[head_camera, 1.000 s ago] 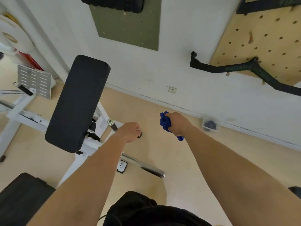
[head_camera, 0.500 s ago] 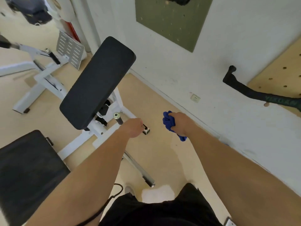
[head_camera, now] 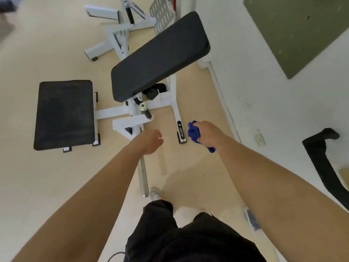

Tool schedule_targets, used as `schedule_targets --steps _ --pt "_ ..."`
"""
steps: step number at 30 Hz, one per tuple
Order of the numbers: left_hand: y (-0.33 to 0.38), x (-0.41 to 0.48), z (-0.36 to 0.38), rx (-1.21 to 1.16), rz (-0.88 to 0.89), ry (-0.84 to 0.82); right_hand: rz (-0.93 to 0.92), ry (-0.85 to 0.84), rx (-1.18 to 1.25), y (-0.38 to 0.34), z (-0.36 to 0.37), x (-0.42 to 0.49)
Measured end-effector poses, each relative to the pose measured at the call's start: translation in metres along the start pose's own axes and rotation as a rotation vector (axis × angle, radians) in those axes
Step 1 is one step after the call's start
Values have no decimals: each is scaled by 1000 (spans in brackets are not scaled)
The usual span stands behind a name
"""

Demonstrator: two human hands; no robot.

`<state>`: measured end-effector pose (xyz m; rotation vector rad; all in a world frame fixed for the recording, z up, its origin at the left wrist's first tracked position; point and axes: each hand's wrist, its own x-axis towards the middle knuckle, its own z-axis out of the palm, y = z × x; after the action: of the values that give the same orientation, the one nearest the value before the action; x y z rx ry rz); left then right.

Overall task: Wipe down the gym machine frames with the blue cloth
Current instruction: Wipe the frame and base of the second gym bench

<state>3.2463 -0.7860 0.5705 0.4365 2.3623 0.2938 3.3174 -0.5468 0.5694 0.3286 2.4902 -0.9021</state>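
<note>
Nearest, at 6 o'clock, are the person's black trousers [head_camera: 188, 233], with a grey shoe [head_camera: 155, 193] just above them. Both bare forearms stretch from the lower corners toward the middle. The left hand [head_camera: 151, 141] is over the upper end of a chrome bar [head_camera: 142, 176] with its fingers curled under. I cannot tell whether it grips anything. At its 3 o'clock the right hand [head_camera: 206, 135] is clenched round the bunched blue cloth [head_camera: 193, 134]. The cloth hangs in the air, near the white frame leg [head_camera: 176, 112] at its 10 o'clock but apart from it. Farther off, a slanted black pad [head_camera: 160, 55] sits over that frame at 12 o'clock, and a flat seat pad [head_camera: 64, 114] lies at 9 o'clock. A second white machine [head_camera: 117, 31] stands beyond at 11 o'clock. This looks like the approach, with the cloth not yet on any metal. The next move calls for stooping, bringing the cloth onto the leg's tube and pressing it on so a stroke can run along its length.
</note>
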Motion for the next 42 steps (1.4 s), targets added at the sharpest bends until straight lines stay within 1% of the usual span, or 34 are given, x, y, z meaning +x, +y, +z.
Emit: schedule_targets --steps 3,6,9,11,14,16,17,20,22,25,28,31,33,35,39,41,42 --pt "-7 14 8 -79 -74 18 -52 -34 -48 -6 -7 27" --pt "-8 48 26 -127 -99 -11 -33 -116 46 -1 -9 48" --pt "-2 87 44 -218 -166 -37 -13 -135 83 18 -7 76" --pt "4 118 57 -265 -192 -32 4 -185 56 38 -3 98" --pt "8 157 92 -374 -267 -38 82 -290 39 81 10 144" --pt "7 189 124 -431 -312 -60 98 -294 13 112 22 184" --pt "5 207 140 -440 -334 -69 69 -288 -10 127 29 207" --pt "-11 274 191 -444 -384 -74 -5 -297 -23 177 69 284" --pt "-24 325 224 -470 -401 -27 -35 -292 -13 219 107 337" --pt "-52 406 274 -481 -390 56 -92 -218 -28 277 174 410" --pt "-83 497 325 -343 -297 51 -128 -197 59 326 241 478" --pt "-111 584 366 -259 -172 81 -248 -177 173 364 291 548" --pt "-126 634 393 -303 -62 142 -347 -145 155 387 316 589" --pt "-139 672 418 -348 13 254 -430 -75 115 407 332 623" --pt "-152 703 446 -305 108 599 -569 -3 -40 433 338 662" --pt "-151 709 448 -316 149 714 -581 62 -39 442 334 674" --pt "-148 710 445 -357 163 749 -555 89 8 444 332 677"
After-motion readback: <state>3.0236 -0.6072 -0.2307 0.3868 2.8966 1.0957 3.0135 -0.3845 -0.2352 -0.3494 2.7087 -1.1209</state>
